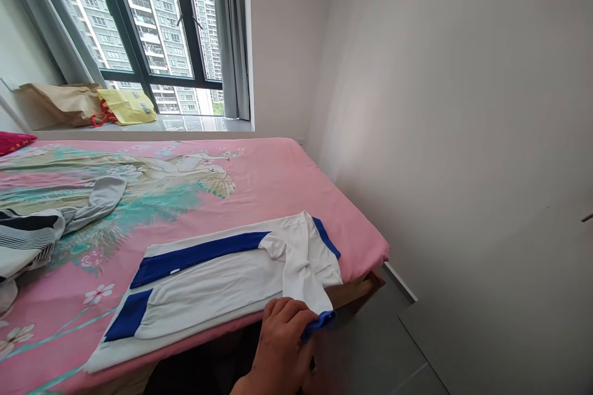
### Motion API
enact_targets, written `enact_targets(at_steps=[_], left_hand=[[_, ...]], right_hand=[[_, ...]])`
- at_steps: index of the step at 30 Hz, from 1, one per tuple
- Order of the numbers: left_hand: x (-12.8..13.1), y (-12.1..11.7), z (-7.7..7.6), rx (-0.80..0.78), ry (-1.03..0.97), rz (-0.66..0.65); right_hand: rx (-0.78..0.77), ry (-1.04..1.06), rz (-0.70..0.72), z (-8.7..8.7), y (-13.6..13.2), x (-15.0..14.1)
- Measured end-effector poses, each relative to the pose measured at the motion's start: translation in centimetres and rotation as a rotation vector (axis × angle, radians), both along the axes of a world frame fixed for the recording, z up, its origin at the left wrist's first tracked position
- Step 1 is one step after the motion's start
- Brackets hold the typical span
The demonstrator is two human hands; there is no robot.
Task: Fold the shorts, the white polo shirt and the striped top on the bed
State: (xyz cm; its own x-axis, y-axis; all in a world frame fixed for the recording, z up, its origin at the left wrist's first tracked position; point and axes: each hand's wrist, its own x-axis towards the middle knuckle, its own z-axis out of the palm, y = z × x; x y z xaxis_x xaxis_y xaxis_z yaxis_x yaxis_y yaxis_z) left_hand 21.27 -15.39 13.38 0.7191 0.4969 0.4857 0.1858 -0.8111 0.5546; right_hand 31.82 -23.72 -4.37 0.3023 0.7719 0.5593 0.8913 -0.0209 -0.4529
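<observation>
A white long-sleeved shirt [217, 278] with blue trim lies on the bed near its front edge, folded lengthwise. Its blue collar [327, 237] points right, and one blue-cuffed sleeve lies along the body toward the left. The other sleeve [303, 274] crosses down over the bed's edge. My left hand [285, 342] grips this sleeve's blue cuff [322, 323] with curled fingers, back of the hand toward me; the fingertips are hidden. A small white tag [175, 271] shows on the blue band. My right hand cannot be made out.
Pink flowered bedding [273, 179] covers the bed. Grey and striped clothing [55, 228] lies at the left, by a red cushion [13, 142]. A brown paper bag [65, 102] and a yellow bag [127, 105] rest on the windowsill. A wall [454, 136] stands at the right.
</observation>
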Motion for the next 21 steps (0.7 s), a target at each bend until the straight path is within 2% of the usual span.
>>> enact_targets(at_steps=[3, 4, 8, 13, 15, 17, 19, 21], left_hand=[[-0.3, 1.1, 3.5, -0.001, -0.018, 0.021], [-0.4, 1.6, 4.8, 0.001, -0.023, 0.03], [-0.4, 4.2, 9.9, 0.056, -0.066, 0.035], [1.1, 7.6, 16.1, 0.033, -0.102, 0.098], [1.9, 8.9, 18.1, 0.055, -0.084, 0.159], [2.9, 10.1, 19.9, 0.082, -0.045, 0.206], [3.8, 10.9, 21.2, 0.107, -0.019, 0.231], [4.6, 11.5, 22.2, 0.122, -0.015, 0.242]], right_hand=[[0.034, 0.111, -0.272, 0.3, 1.2, 0.4], [0.03, 0.13, -0.305, 0.7, 1.8, 0.8], [0.186, 0.113, -0.338, 2.4, 5.0, 3.1], [0.214, 0.324, -0.332, 4.5, 7.3, 4.7], [0.21, 0.382, -0.243, 5.3, 7.6, 3.8], [0.17, 0.402, -0.041, 6.2, 7.7, 2.1], [0.115, 0.388, 0.171, 7.0, 8.0, 0.0], [0.065, 0.359, 0.304, 7.8, 8.8, -1.9]])
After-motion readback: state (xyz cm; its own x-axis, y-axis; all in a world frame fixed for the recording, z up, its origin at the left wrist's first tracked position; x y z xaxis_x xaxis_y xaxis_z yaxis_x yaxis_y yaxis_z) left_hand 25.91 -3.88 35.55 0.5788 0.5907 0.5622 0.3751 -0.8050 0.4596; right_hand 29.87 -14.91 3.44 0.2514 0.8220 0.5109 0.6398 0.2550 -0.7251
